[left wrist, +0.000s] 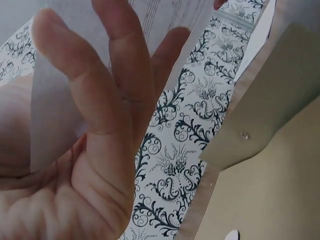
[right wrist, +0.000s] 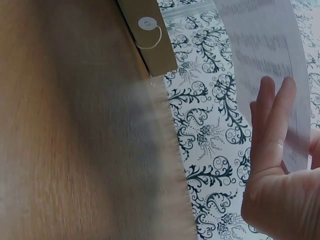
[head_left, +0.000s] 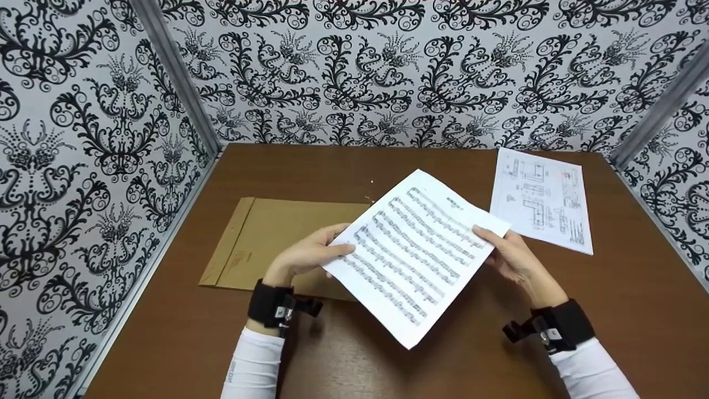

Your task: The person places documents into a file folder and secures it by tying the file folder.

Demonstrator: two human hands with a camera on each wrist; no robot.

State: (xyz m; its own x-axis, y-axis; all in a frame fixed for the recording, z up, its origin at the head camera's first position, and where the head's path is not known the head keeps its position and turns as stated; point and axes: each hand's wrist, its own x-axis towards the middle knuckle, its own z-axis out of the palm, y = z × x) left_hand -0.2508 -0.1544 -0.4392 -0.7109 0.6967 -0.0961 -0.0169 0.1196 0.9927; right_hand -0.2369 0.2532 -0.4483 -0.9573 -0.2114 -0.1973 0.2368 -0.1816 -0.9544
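Note:
A white page of sheet music is held up, tilted, above the table. My left hand pinches its left corner, thumb on the printed face and fingers behind. At the opposite corner my right hand grips it the same way. The wrist views look at the back of the page, where fingers of the left hand and of the right hand support it. A brown kraft envelope lies under and left of the page, partly covered by it in the head view.
Printed technical drawings lie at the back right of the brown table. The envelope has a round closure button with a string, seen in the right wrist view. Patterned walls border the table behind and at both sides.

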